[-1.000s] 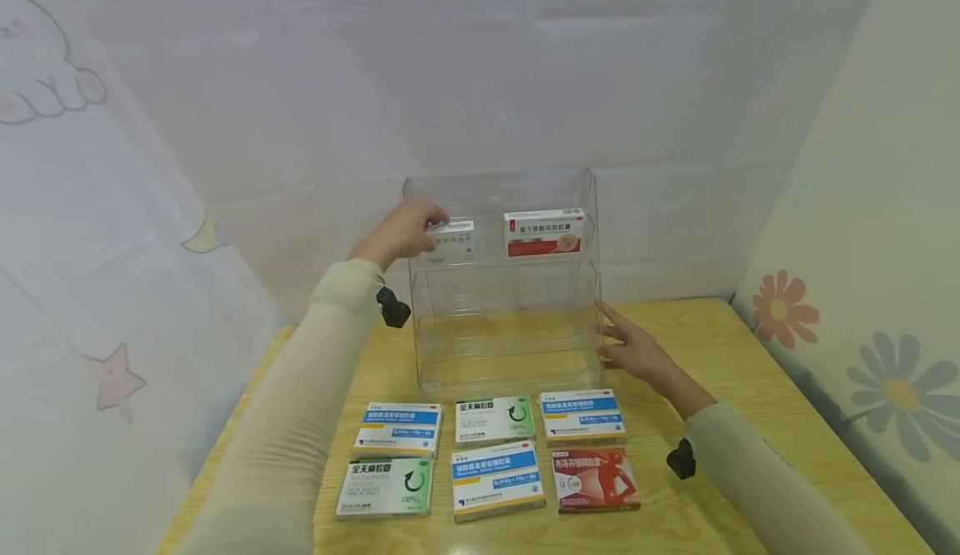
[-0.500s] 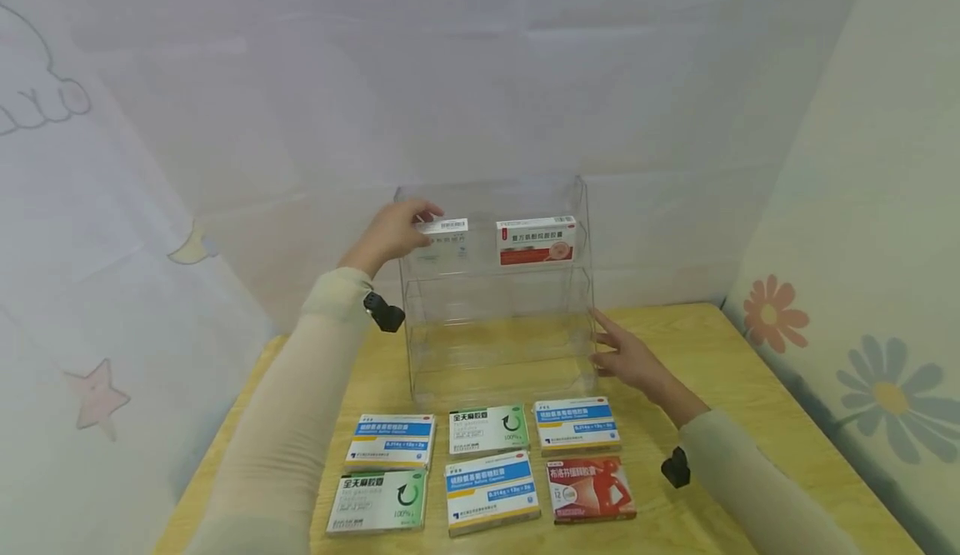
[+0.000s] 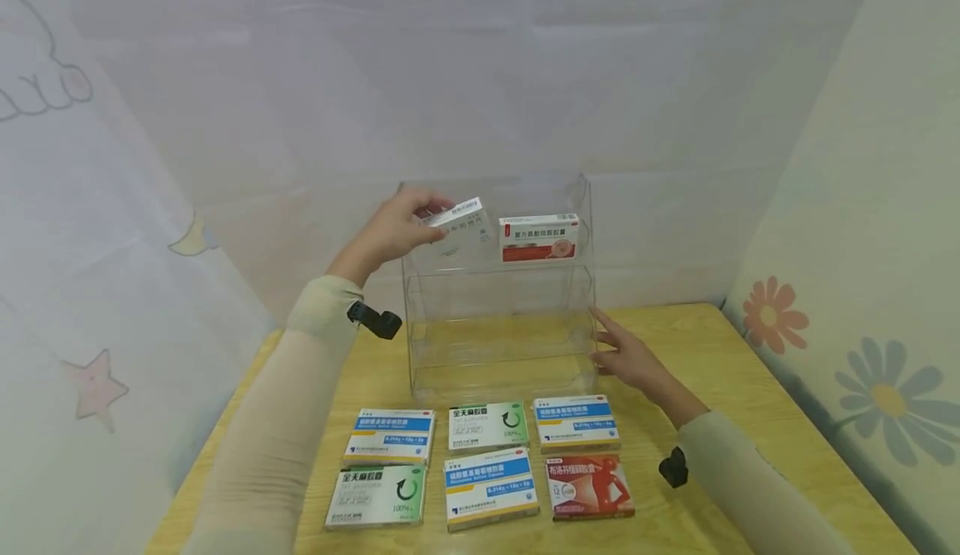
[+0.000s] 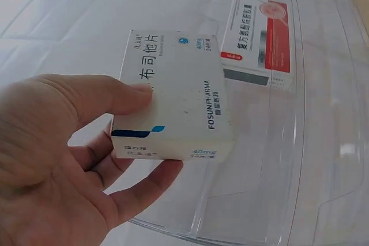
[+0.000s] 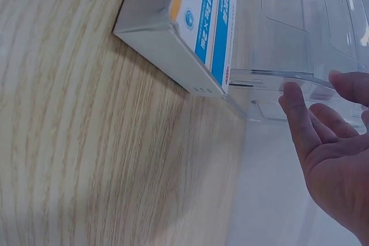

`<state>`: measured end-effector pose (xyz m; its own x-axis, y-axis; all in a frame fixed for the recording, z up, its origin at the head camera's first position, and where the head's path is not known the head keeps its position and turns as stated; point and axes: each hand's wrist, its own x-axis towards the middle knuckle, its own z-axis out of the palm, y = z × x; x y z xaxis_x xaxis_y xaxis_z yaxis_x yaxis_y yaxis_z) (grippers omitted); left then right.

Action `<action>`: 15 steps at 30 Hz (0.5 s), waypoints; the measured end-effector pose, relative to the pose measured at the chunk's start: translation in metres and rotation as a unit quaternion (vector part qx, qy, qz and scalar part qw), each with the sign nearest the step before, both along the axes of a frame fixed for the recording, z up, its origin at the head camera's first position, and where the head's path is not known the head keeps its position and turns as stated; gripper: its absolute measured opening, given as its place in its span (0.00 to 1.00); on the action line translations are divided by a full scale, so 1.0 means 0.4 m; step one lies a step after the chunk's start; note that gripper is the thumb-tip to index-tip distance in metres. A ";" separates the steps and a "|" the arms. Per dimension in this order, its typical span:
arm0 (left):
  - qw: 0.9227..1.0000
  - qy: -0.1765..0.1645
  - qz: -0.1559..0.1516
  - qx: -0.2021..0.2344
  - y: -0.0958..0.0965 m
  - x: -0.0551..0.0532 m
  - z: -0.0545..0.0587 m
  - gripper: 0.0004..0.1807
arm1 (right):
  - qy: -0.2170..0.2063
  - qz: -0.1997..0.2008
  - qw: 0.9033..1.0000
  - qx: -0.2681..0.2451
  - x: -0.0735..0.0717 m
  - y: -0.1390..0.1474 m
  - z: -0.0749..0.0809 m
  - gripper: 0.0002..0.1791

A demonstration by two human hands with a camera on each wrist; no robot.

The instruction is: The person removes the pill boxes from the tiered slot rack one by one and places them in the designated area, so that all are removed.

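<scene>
In the head view my left hand [image 3: 397, 226] holds a white medicine box [image 3: 465, 230] at the top tier of a clear tiered display rack [image 3: 498, 288]. The box is tilted, its right end higher. The left wrist view shows my thumb across the printed face of this white box [image 4: 179, 84], with fingers behind and beneath it. To its right, a red and white medicine box [image 3: 540, 240] leans upright in the same tier. My right hand [image 3: 630, 362] rests against the rack's right side with fingers extended; in the right wrist view, fingertips [image 5: 292, 93] touch the clear side panel.
Several medicine boxes lie in two rows before the rack: blue and white ones [image 3: 491, 488], green and white ones [image 3: 375, 495] and a red one [image 3: 590, 488]. The wooden table [image 3: 675, 322] meets fabric-covered walls at the back and right.
My left hand has lifted the white box slightly and tilted it, its right end rising. The right hand stays at the rack's side. The head view has shifted a little.
</scene>
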<state>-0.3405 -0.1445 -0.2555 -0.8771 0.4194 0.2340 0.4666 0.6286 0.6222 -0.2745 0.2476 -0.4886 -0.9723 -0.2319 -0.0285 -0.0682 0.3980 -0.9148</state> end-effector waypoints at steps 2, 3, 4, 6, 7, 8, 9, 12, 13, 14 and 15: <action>1.000 -0.011 0.000 0.004 -0.008 0.018 -0.005 0.23 | 0.002 0.001 1.000 0.002 0.000 -0.002 0.000 0.47; 1.000 -0.020 -0.003 0.008 -0.013 0.026 -0.009 0.23 | 0.003 0.002 1.000 0.005 0.000 -0.002 0.001 0.46; 1.000 -0.027 -0.003 0.008 -0.018 0.034 -0.013 0.23 | 0.003 0.002 1.000 0.008 0.000 -0.002 0.000 0.46; 0.999 -0.043 -0.007 0.010 -0.030 0.049 -0.022 0.24 | 0.003 0.003 1.000 0.014 -0.001 0.001 -0.001 0.46; 0.999 -0.050 -0.010 0.009 -0.036 0.058 -0.028 0.24 | 0.004 0.002 1.000 0.019 -0.002 0.002 -0.002 0.46; 0.998 -0.061 -0.014 0.011 -0.043 0.065 -0.033 0.24 | 0.003 0.000 1.000 0.021 -0.004 0.003 -0.004 0.46; 0.997 -0.071 -0.019 0.012 -0.050 0.070 -0.040 0.24 | 0.004 -0.002 1.000 0.024 -0.006 0.005 -0.004 0.46; 0.995 -0.097 -0.024 0.021 -0.074 0.086 -0.059 0.24 | 0.003 -0.007 1.000 0.026 -0.008 0.008 -0.001 0.46; 0.994 -0.103 -0.024 0.021 -0.084 0.091 -0.066 0.24 | 0.005 -0.007 1.000 0.027 -0.009 0.010 -0.001 0.46; 0.994 -0.109 -0.023 0.020 -0.094 0.095 -0.074 0.24 | 0.006 -0.008 1.000 0.027 -0.009 0.012 -0.001 0.47; 0.993 -0.111 -0.022 0.017 -0.104 0.100 -0.081 0.24 | 0.007 -0.007 1.000 0.027 -0.009 0.014 -0.001 0.46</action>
<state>-0.3004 -0.1860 -0.2881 -0.8901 0.4530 0.0505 0.3410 0.5884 0.7332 -0.2781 0.2533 -0.4888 -0.9759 -0.2164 -0.0278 -0.0740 0.4484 -0.8907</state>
